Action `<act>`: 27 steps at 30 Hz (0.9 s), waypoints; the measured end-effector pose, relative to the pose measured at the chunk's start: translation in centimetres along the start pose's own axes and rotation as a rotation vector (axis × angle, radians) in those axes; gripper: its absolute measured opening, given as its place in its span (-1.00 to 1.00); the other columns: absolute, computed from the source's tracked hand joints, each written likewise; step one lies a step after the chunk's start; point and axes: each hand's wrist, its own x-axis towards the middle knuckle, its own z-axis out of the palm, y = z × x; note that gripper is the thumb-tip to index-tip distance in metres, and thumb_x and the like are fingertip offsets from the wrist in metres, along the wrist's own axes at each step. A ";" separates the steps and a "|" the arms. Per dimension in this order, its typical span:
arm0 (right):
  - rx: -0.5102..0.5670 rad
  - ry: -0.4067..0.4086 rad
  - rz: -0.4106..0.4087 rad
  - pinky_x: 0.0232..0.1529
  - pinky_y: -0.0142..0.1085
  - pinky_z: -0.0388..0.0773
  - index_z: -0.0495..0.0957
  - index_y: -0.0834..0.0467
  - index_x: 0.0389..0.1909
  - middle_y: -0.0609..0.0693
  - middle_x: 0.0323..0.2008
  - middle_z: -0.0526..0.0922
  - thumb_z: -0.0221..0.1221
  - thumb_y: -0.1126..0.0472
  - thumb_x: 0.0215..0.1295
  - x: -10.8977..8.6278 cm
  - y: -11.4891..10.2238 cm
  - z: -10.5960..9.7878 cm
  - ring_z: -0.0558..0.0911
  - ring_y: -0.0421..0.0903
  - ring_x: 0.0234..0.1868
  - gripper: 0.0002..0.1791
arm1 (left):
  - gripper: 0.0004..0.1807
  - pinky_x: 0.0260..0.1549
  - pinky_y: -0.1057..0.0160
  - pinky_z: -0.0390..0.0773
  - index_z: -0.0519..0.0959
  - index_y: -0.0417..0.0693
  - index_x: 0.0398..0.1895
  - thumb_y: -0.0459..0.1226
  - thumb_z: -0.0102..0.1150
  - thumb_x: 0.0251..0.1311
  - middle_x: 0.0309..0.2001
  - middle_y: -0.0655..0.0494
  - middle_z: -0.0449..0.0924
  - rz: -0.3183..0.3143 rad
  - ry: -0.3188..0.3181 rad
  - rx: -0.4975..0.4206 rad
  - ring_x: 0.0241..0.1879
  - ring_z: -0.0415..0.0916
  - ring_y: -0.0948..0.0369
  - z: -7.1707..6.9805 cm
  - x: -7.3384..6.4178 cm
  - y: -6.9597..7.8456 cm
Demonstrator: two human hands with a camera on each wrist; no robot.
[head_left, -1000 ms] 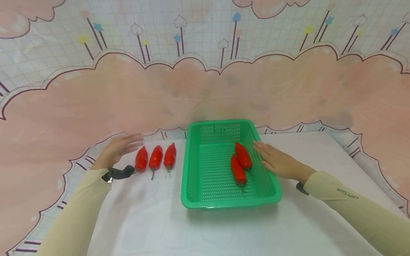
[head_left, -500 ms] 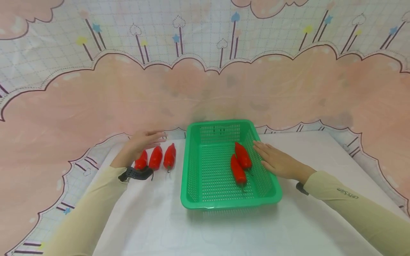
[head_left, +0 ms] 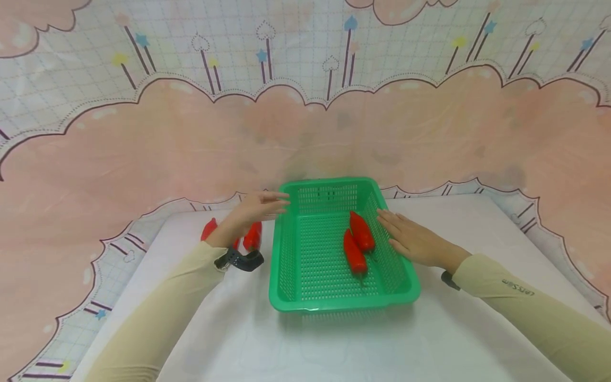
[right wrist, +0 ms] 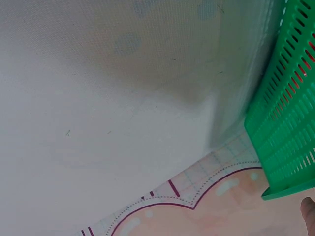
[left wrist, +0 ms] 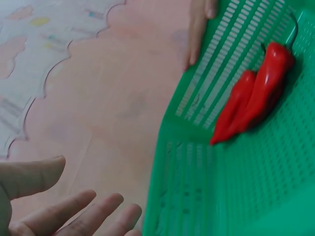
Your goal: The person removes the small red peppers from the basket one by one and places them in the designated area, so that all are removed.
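Note:
Two red peppers (head_left: pixel 355 253) lie side by side on the right of the green basket (head_left: pixel 315 304). My left hand (head_left: pixel 253 212) hovers at the basket's left rim, fingers spread and holding nothing; the left wrist view shows its thumb and fingers (left wrist: pixel 93 216) apart beside the basket wall. Beneath and behind that hand, three more red peppers (head_left: pixel 253 237) rest on the table, partly hidden by it. My right hand (head_left: pixel 415 239) lies with straight fingers on the basket's right rim. Only one of its fingertips (right wrist: pixel 309 216) shows in the right wrist view.
The white table (head_left: pixel 334 350) extends in front of the basket and to both sides. Behind it hangs a pink and white cloth (head_left: pixel 305 138) printed with clouds and candles. Black straps (head_left: pixel 243 260) circle the wrists.
My left hand has moved right, from beside the three loose peppers over them to the basket's left rim. My right hand, the basket and the peppers stay where they were.

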 end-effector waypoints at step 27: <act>-0.005 -0.007 0.006 0.45 0.05 0.00 0.00 0.27 0.43 0.15 0.48 -0.01 -0.13 0.09 0.41 0.1 0.2 0.1 0.03 0.16 0.47 -0.35 | -0.55 0.14 0.12 0.50 0.42 -0.13 0.23 -0.19 0.06 0.31 0.20 -0.12 0.48 -0.076 -0.111 -0.022 0.14 0.50 -0.03 9.5 5.2 0.8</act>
